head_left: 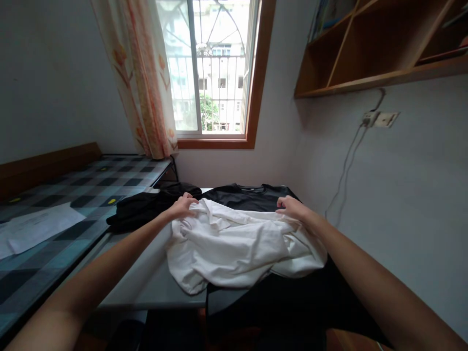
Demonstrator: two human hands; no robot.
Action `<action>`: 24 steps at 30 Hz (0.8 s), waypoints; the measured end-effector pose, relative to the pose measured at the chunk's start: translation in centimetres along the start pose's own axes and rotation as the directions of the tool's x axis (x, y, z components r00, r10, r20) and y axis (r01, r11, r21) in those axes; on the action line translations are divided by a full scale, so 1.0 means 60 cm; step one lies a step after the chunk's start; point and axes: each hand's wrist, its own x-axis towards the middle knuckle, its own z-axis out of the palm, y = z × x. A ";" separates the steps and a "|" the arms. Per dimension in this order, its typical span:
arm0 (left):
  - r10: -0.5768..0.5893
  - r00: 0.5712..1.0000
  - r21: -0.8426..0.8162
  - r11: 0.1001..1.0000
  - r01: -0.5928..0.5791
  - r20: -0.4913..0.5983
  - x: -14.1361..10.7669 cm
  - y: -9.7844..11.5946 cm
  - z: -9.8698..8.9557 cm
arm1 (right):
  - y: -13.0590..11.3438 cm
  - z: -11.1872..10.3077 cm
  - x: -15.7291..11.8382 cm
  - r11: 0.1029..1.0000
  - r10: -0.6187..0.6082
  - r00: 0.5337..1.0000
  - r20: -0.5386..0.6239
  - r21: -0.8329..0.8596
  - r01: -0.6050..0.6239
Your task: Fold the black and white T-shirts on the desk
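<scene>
A white garment, probably a shirt, lies crumpled across the table in front of me. My left hand is at its far left corner, fingers bent and closed on the cloth. At the far right edge my right hand touches or hovers just over the fabric, its curved fingers and thumb apart. Beneath and beyond the white garment, a black T-shirt is spread with its neckline toward the wall. Folds hide most of the white garment's shape.
Dark folded clothing sits on the white table at the left. Beside it is a bed with a checked cover and a paper sheet. Wooden shelves and hanging cables are on the right wall.
</scene>
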 end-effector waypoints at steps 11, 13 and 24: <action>0.373 0.924 0.108 0.918 -0.381 0.084 0.009 0.075 0.072 | -0.095 0.034 -0.038 0.989 -0.143 0.946 0.290 0.012 0.146; 0.301 0.952 0.059 0.953 -0.298 -0.061 0.026 0.081 0.072 | -0.088 0.032 -0.030 0.992 -0.128 0.966 0.226 0.049 0.120; -0.099 0.894 -0.580 0.790 -0.196 -0.437 0.045 0.082 -0.001 | -0.029 -0.013 -0.004 0.965 0.019 0.993 -0.115 0.262 0.012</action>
